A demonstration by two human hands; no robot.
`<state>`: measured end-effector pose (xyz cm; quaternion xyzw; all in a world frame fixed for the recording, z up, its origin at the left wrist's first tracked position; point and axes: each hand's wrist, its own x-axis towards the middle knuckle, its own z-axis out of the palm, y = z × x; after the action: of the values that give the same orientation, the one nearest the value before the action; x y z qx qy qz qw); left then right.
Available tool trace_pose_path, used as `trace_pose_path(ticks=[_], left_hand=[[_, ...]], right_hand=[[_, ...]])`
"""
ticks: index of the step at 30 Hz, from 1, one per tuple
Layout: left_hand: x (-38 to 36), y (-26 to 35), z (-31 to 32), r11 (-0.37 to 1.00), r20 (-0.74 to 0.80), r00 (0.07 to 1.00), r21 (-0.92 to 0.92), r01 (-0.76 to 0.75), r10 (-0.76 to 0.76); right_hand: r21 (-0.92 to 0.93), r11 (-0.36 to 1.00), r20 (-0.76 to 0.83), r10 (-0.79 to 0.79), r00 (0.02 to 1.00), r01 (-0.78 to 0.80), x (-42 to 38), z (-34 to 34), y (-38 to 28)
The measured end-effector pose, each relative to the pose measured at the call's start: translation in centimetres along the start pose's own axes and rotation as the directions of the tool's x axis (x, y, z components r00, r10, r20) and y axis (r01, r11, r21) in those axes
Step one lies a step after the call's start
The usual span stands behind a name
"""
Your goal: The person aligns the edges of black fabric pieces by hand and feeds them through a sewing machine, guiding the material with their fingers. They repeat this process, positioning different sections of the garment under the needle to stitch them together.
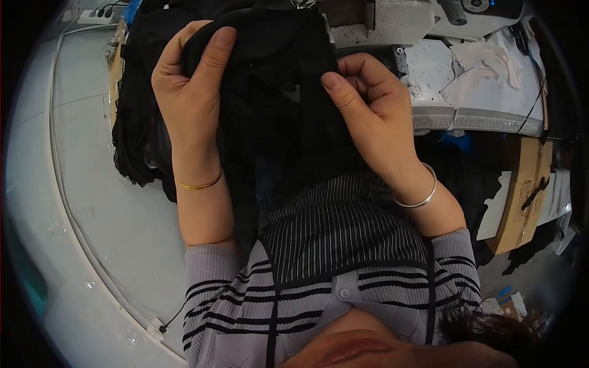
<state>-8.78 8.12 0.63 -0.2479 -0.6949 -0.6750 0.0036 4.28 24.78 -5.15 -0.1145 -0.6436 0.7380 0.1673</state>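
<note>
Left hand [190,83], a thin gold bracelet [201,185] on its wrist, has closed on a soft black cloth [270,37], with a fold running between the thumb and the curled fingers; the fingertips are hidden behind it. The right hand [374,107], with a silver bangle [424,197] at its wrist, is curled at the cloth's right edge, thumb beside it and fingers bent. Whether the right thumb and fingers pinch the cloth cannot be told, black merging into black there.

The cloth is in front of the person, spanning the space between the hands, and its lower part fades into other dark material, so its full outline is unclear. A small grey patch [293,93] shows within the black, too indistinct to identify. Below lies the black apron with thin white stripes [350,236], over a grey knit top with dark stripes [215,306].

To the left, a ruffled black fabric pile [136,141] lies next to a pale grey surface [116,202]. At the upper right, a white machine [491,15] is cut off by the frame; below it are crumpled pale scraps [485,64] and a curved ruler strip [472,118]. Farther down, a brown cardboard box [521,196] stands tilted, its printing unreadable. Dark corners of the round view swallow the outermost things.
</note>
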Motion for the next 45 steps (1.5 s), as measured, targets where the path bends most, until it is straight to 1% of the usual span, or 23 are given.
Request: trace_pose_path(ticks=[2, 6, 8, 9, 10, 11, 12, 15, 16, 17, 18, 19, 20, 21, 24, 28, 30, 33, 35, 37, 40, 42, 45], left_hand=[[0.1, 0.1, 0.2, 0.983, -0.038, 0.993, 0.151, -0.108, 0.115], [0.5, 0.0, -0.1, 0.968, 0.019, 0.978, 0.135, -0.21, 0.21], [0.8, 0.1, -0.1, 0.932, 0.087, 0.979, 0.303, -0.201, 0.183], [0.8, 0.1, -0.2, 0.932, 0.087, 0.979, 0.301, -0.202, 0.184], [0.9, 0.1, -0.4, 0.949, 0.088, 0.992, 0.294, -0.114, 0.091], [0.8, 0.1, -0.7, 0.958, 0.088, 0.996, 0.287, -0.023, -0.003], [1.2, -0.5, -1.2, 0.957, 0.086, 0.996, 0.288, -0.022, -0.003], [2.2, -1.6, -2.0, 0.971, 0.063, 0.998, 0.237, -0.042, 0.028], [2.0, -1.2, -1.8, 0.939, 0.062, 0.985, 0.298, -0.17, 0.159], [1.6, -0.4, -1.3, 0.917, 0.068, 0.973, 0.326, -0.231, 0.22], [1.3, 0.3, -0.8, 0.889, 0.074, 0.957, 0.354, -0.289, 0.281], [0.8, 1.3, 0.1, 0.764, 0.128, 0.888, 0.465, -0.447, 0.442], [0.4, 1.9, 0.9, 0.598, 0.202, 0.791, 0.555, -0.578, 0.577], [0.0, 1.9, 1.7, 0.555, 0.241, 0.742, 0.531, -0.64, 0.626], [-3.1, 4.0, 2.9, 0.445, 0.511, 0.731, 0.581, -0.682, 0.453], [-5.4, 1.1, 5.4, 0.447, 0.432, 0.783, 0.65, -0.615, 0.448], [-5.1, 0.7, 5.4, 0.458, 0.406, 0.796, 0.66, -0.595, 0.449], [-4.4, 1.0, 4.4, 0.553, 0.395, 0.826, 0.615, -0.562, 0.401], [-4.2, 1.1, 3.4, 0.849, 0.179, 0.931, 0.384, -0.364, 0.318], [-4.1, 1.2, 2.7, 0.875, 0.16, 0.935, 0.331, -0.354, 0.318], [-4.4, 2.3, 3.1, 0.673, 0.319, 0.859, 0.533, -0.512, 0.401], [-5.1, 2.4, 4.5, 0.507, 0.423, 0.814, 0.638, -0.58, 0.398], [-5.6, 1.4, 5.0, 0.499, 0.396, 0.83, 0.667, -0.554, 0.392]], right_hand=[[0.005, 1.0, 0.04, 0.024, 0.999, -0.024, 0.0, -0.5, 0.0], [0.137, 0.99, 0.067, 0.029, 0.997, -0.038, -0.5, -0.4, 0.1], [0.233, 0.969, 0.124, 0.056, 0.991, -0.084, -0.5, -0.6, -0.3], [0.324, 0.936, 0.184, 0.079, 0.98, -0.136, -0.5, -0.7, -0.4], [0.324, 0.936, 0.184, 0.078, 0.98, -0.136, -0.3, -0.8, -0.4], [0.484, 0.848, 0.287, 0.079, 0.955, -0.216, 0.0, -0.9, -0.3], [0.616, 0.727, 0.387, 0.058, 0.92, -0.304, 0.3, -1.0, -0.2], [0.561, 0.748, 0.422, 0.109, 0.9, -0.353, 0.7, -0.9, -0.2], [0.562, 0.749, 0.42, 0.109, 0.901, -0.352, 0.6, -1.1, -0.1], [0.282, 0.928, 0.348, 0.14, 0.927, -0.246, 0.4, -1.6, 0.1], [0.122, 0.975, 0.307, 0.142, 0.941, -0.187, 0.2, -1.6, 0.3], [-0.046, 0.99, 0.266, 0.144, 0.953, -0.137, 0.0, -1.7, 0.6], [0.006, 0.998, 0.208, 0.061, 0.976, -0.064, -0.2, -1.4, 0.9], [0.032, 0.999, 0.177, 0.022, 0.984, -0.028, -0.3, -1.1, 0.9], [0.115, 0.993, 0.126, -0.043, 0.991, 0.028, -0.5, -0.7, 0.4], [0.18, 0.982, 0.102, -0.077, 0.992, 0.058, -0.1, -0.4, 0.4], [0.093, 0.993, 0.119, -0.089, 0.989, 0.078, 0.2, -0.3, 0.4], [0.096, 0.995, 0.141, -0.054, 0.988, 0.041, 0.2, -0.4, 0.0], [0.075, 0.997, 0.192, 0.007, 0.981, -0.022, -0.1, -0.9, -0.8], [0.055, 0.995, 0.232, 0.072, 0.97, -0.087, -0.3, -1.1, -1.0], [0.091, 0.988, 0.243, 0.097, 0.965, -0.123, -0.4, -1.0, -0.9], [0.111, 0.992, 0.214, 0.03, 0.976, -0.055, -0.3, -0.8, -0.5], [0.103, 0.995, 0.206, -0.007, 0.978, -0.014, -0.2, -0.7, -0.9]])
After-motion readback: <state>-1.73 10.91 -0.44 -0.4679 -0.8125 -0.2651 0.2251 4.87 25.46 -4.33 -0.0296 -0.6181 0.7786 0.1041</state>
